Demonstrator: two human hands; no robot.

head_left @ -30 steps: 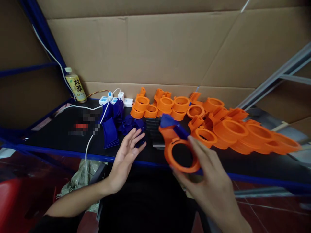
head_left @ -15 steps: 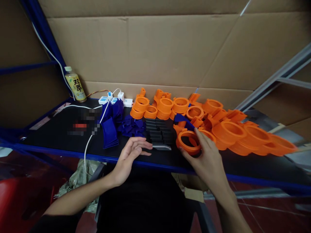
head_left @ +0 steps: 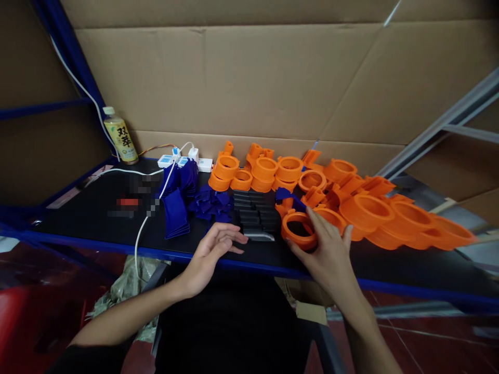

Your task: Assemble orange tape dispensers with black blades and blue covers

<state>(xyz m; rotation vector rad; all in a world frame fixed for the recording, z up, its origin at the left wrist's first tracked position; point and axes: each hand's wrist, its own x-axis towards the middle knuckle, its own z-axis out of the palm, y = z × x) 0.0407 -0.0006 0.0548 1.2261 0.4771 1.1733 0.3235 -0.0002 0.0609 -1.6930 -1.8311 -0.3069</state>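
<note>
My right hand [head_left: 327, 246] grips an orange ring-shaped plastic part [head_left: 289, 238] near the front of the table, thumb at its near side and fingers along its right. A blue piece [head_left: 285, 194] sits at the far side of that ring; whether it is fixed there I cannot tell. My left hand [head_left: 213, 252] holds nothing, fingers apart and slightly curled, just left of the stacked black bars [head_left: 257, 214]. A grey-white blade-like strip [head_left: 260, 237] lies at the near edge of those bars, close to its fingertips.
Many orange ring parts [head_left: 366, 212] crowd the back and right of the black table [head_left: 218, 244]. Small blue pieces [head_left: 212, 202] and stacked blue plates [head_left: 176, 214] lie left of centre. A power strip [head_left: 205, 164], a white cable [head_left: 141, 228] and a bottle [head_left: 121, 139] are at the left.
My right hand has shifted slightly left, moving the orange ring part and the blue piece with it. My left hand has moved a little right and down.
</note>
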